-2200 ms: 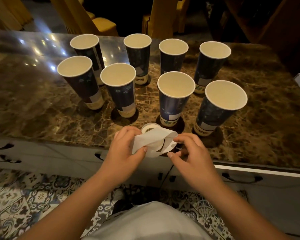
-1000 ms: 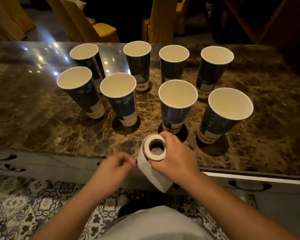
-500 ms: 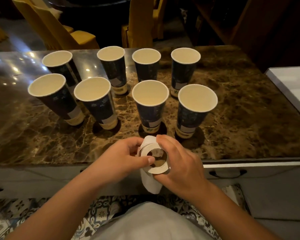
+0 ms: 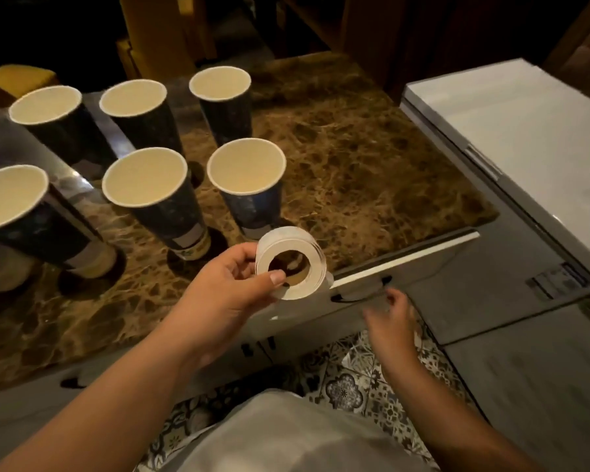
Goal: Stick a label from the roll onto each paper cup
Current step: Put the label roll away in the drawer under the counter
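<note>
My left hand (image 4: pixel 230 287) grips the white label roll (image 4: pixel 292 264) by its rim, above the near edge of the brown marble table (image 4: pixel 372 172). My right hand (image 4: pixel 390 318) is lower and to the right, over the floor; it is blurred, fingers loosely apart, and nothing shows in it. Several dark blue paper cups stand upright on the table in two rows. The nearest ones are a cup (image 4: pixel 249 185) just behind the roll and a cup (image 4: pixel 157 195) to its left with a pale label near its base.
A white chest-like appliance (image 4: pixel 525 137) stands against the table's right end. Below the tabletop is a grey drawer front with a dark handle (image 4: pixel 361 294). Patterned floor tiles (image 4: pixel 351 386) lie underfoot. Yellow chairs (image 4: pixel 17 76) stand behind the table.
The roll has passed from my right hand into my left. My right hand has let go and dropped down to the right. The view has swung right, so fewer cups show.
</note>
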### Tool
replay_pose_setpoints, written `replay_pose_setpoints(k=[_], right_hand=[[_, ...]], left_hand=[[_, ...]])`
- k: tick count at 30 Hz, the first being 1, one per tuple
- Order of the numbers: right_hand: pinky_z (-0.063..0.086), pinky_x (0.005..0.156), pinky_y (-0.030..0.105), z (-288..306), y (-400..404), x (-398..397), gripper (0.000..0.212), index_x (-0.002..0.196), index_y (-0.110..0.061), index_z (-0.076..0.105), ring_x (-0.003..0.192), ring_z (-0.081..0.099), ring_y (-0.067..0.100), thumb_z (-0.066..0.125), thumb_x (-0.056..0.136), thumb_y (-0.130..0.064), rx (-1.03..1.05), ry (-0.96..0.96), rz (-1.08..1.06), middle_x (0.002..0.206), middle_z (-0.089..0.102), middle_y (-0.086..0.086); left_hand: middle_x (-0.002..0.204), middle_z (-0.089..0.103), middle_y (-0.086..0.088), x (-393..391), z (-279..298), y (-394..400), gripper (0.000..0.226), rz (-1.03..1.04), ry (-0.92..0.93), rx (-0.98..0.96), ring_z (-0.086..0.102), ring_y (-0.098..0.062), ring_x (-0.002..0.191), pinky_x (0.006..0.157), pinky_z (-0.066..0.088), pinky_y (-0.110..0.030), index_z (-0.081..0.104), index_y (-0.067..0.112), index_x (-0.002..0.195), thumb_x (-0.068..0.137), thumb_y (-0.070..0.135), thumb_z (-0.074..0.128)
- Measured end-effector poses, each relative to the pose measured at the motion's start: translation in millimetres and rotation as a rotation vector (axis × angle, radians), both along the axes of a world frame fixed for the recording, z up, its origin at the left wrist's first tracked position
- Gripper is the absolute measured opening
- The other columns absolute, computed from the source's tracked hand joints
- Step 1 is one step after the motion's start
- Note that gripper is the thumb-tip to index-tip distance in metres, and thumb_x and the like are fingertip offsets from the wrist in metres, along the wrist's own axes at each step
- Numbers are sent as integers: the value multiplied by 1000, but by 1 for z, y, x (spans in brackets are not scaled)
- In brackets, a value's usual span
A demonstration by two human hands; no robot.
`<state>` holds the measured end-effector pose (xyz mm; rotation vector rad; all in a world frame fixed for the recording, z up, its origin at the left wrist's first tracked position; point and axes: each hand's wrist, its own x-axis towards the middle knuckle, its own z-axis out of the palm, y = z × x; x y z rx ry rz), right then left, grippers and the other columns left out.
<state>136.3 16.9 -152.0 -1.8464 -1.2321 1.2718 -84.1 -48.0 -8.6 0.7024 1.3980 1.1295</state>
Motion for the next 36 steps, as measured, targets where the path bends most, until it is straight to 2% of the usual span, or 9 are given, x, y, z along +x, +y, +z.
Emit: replay_pose_setpoints(k=[4, 10, 16, 19, 21, 25, 29, 32, 36], right_hand=[[53, 82, 37, -30, 8, 11, 53, 135, -18, 48, 114, 53, 26, 64, 85, -27, 351, -740, 600, 144, 37, 5], [51, 71, 38, -27, 12, 18, 36, 112, -19, 63, 95, 58, 27, 56, 82, -37, 432, -915, 710, 109, 64, 1], [48, 80, 34, -18, -7, 41, 48, 101, -23, 70, 95, 57, 21, 42, 86, -59, 412, -866, 740, 95, 68, -3], [48, 74, 31, -9, -18, 60, 54, 94, -29, 70, 90, 59, 17, 33, 86, -68, 355, -804, 748, 89, 69, -7], [50, 64, 29, -1, -26, 69, 70, 86, -27, 70, 77, 61, 13, 22, 82, -78, 270, -759, 703, 77, 68, -7], [47, 49, 33, 22, -40, 77, 70, 55, -21, 54, 46, 50, 9, 25, 83, -78, 296, -485, 406, 46, 50, -4], [46, 61, 19, 52, -39, 68, 22, 89, -28, 68, 72, 58, -1, 55, 90, -46, 402, -295, 275, 81, 64, -16], [49, 78, 15, 69, -14, 55, 38, 125, -29, 60, 99, 61, 0, 57, 91, -45, 198, -99, 400, 110, 63, -16], [54, 69, 25, 84, 23, 38, 29, 106, -14, 71, 86, 68, 15, 59, 93, -37, -70, 283, 478, 99, 74, 7]], left_hand=[[104, 76, -5, 19, 0, 10, 49, 17, -55, 12, 72, -21, 100, 82, 60, -30, 61, 11, 119, 71, 13, 70], [107, 75, -12, 28, -6, 17, 44, 53, -105, -20, 71, -25, 104, 83, 59, -27, 61, 6, 119, 77, 15, 66], [109, 75, -10, 32, -21, 18, 45, 29, -104, -95, 69, -23, 108, 94, 52, -35, 64, 8, 117, 75, 24, 67], [106, 75, -11, 37, -29, 18, 40, 2, -128, -116, 71, -21, 103, 82, 57, -28, 64, 5, 115, 79, 22, 64], [103, 76, -12, 42, -34, 18, 33, -29, -120, -133, 72, -17, 95, 73, 59, -22, 65, 3, 112, 84, 19, 62], [106, 74, -17, 52, -44, 18, 44, -92, -80, -156, 69, -24, 98, 88, 55, -33, 63, 1, 115, 76, 20, 64], [111, 72, -20, 62, -50, 21, 37, -144, -79, -200, 68, -24, 99, 87, 56, -31, 62, -1, 117, 85, 18, 62], [113, 71, -20, 69, -53, 24, 37, -151, -131, -236, 65, -25, 101, 90, 51, -32, 62, -3, 117, 88, 20, 61], [103, 73, -14, 77, -51, 29, 43, -171, -130, -222, 62, -19, 89, 81, 47, -31, 66, 2, 114, 82, 31, 64]])
